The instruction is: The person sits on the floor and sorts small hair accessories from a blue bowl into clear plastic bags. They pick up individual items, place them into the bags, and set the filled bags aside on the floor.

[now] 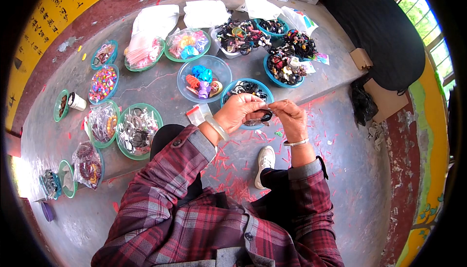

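Observation:
My left hand (237, 111) and my right hand (291, 118) meet above a blue bowl (224, 91), fingertips nearly touching. A black hair tie (266, 115) hangs in a loop between them, from my left hand's pinched fingers. My right hand's thumb and forefinger are also pinched at its upper edge; the exact spot they grip is too small to make out. More black and white bands fill the bowl, partly hidden behind my hands. Beside my left wrist lies a small clear zip bag (197, 114) with a red edge.
Bowls and baskets of hair accessories cover the raised grey ledge, including a clear bowl (182, 83) of coloured clips and a green basket (159, 119) of wrapped pieces. White sacks (154, 21) stand behind. Red scraps (228, 174) litter the floor around my shoe (265, 162). A black bag (363, 104) sits right.

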